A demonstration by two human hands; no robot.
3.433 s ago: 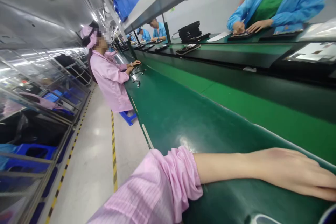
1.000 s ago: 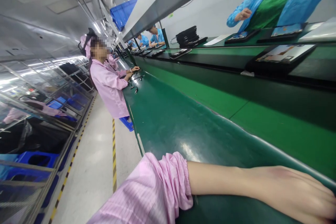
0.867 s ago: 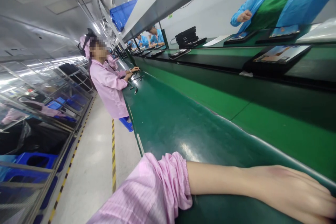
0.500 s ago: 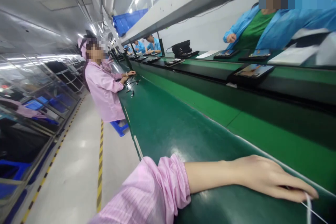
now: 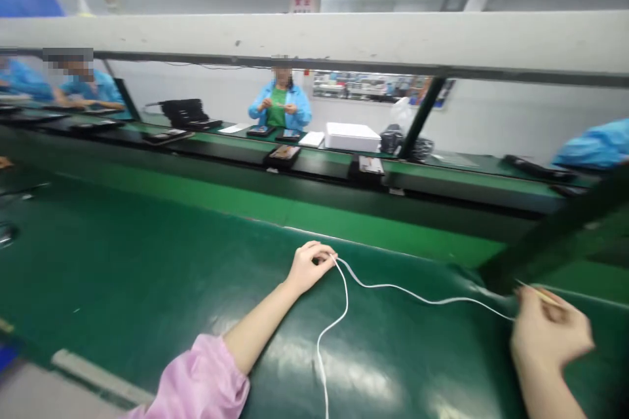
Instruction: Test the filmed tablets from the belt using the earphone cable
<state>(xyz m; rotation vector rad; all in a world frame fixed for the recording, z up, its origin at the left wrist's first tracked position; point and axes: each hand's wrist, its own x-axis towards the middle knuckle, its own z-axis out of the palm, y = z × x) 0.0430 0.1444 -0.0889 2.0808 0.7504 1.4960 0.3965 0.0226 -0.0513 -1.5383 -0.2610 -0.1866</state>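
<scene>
A thin white cord [image 5: 393, 287] lies in loose bends over the green table. My left hand [image 5: 310, 267] rests near the table's far edge, thumb and fingertips pinched on this cord. One length runs from the pinch toward the bottom of the view; the other stretches right to the edge of my right hand [image 5: 550, 330]. That hand is closed and slightly blurred, beside a dark green post. Between its fingers is a thin yellowish stick-like thing [image 5: 549, 299], whose exact kind I cannot make out. Whether those fingers also grip the cord is hidden.
Beyond the green table [image 5: 147, 262] runs a dark conveyor belt [image 5: 319, 163] carrying black devices [image 5: 284, 154]. A slanting dark green post [image 5: 555, 236] stands at right. Across the belt, co-workers in blue [image 5: 280, 105] work near a white box [image 5: 352, 136]. Dark cables lie at far left.
My view has swung right, from the aisle and a pink-clad co-worker to the belt ahead. My right hand has come into view. My left hand still pinches the white cord.
</scene>
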